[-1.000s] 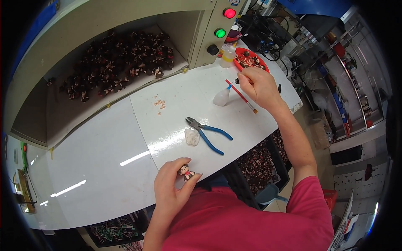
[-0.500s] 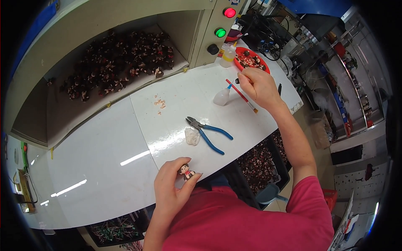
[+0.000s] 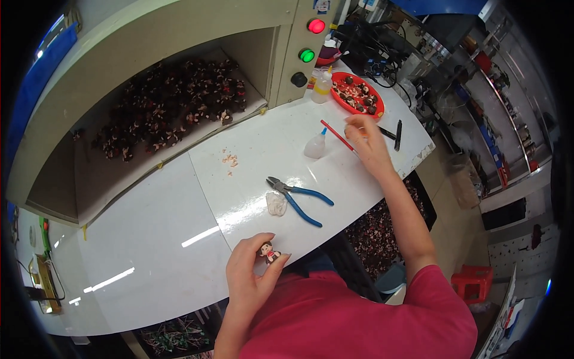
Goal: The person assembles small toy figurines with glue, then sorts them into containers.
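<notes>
A small figurine with dark hair, a pale face and red on its chest is pinched between the thumb and fingers of my left hand, close to the table's front edge. My right hand hovers at the right side of the table with curled fingers. A bit of orange shows among them, but what they hold, if anything, is hidden. Beside that hand lies a red-handled brush, its far end covered. A small squeeze bottle with a blue tip stands left of the brush.
Blue-handled cutting pliers lie by a whitish lump. Pale scraps are scattered further back. A red dish of small parts, a yellowish bottle and black pens sit at the right. Many figurines fill the cabinet.
My right hand has come down and nearer, uncovering more of the red dish and a black pen. My left hand still holds the figurine, turned slightly. The whole view has shifted a little.
</notes>
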### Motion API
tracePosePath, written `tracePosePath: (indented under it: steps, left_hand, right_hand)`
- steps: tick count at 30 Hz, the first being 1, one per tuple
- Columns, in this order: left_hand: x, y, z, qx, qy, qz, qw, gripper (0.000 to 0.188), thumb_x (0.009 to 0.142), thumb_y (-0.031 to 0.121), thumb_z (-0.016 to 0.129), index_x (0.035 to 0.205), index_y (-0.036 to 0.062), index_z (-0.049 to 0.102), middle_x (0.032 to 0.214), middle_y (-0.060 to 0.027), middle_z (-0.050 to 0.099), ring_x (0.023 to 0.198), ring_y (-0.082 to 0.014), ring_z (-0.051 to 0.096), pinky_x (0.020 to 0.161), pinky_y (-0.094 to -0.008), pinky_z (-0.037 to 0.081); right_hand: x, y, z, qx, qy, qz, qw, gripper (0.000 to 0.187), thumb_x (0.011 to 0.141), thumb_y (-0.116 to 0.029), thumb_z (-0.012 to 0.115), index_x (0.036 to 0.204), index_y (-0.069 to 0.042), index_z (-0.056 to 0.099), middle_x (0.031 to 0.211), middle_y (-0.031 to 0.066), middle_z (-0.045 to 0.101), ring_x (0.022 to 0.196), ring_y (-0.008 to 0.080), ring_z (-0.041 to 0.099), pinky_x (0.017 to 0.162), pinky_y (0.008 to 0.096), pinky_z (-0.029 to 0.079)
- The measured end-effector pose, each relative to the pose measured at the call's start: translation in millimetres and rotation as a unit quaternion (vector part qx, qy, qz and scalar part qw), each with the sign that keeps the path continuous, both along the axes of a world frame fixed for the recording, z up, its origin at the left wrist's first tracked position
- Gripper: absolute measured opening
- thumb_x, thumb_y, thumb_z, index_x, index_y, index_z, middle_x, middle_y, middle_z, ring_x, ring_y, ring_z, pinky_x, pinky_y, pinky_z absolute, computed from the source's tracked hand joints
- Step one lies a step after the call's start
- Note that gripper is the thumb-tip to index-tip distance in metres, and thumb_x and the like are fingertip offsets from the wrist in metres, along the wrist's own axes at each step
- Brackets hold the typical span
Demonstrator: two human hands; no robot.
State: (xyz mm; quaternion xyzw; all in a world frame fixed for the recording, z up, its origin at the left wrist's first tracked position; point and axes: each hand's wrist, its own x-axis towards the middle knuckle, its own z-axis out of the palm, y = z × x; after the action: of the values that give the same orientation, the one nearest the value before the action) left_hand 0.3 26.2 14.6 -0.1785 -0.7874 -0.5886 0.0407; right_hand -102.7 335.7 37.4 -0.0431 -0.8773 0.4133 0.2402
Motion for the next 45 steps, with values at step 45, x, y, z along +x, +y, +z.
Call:
tracePosePath:
  steps: [45]
  left_hand:
    - [14, 8, -3, -0.017, -0.020, 0.002, 1.000, 0.037, 0.074, 0.007, 0.073, 0.107, 0.0027, 0.057, 0.089, -0.0067, 0.057, 0.077, -0.0146, 0.054, 0.070, -0.0253, 0.045]
  right_hand:
    - [109, -65, -4, -0.007, 0.011, 0.183, 0.983, 0.023, 0.078, -0.007, 0.069, 0.098, -0.003, 0.059, 0.095, 0.0095, 0.058, 0.090, 0.0223, 0.057, 0.078, 0.0301, 0.046]
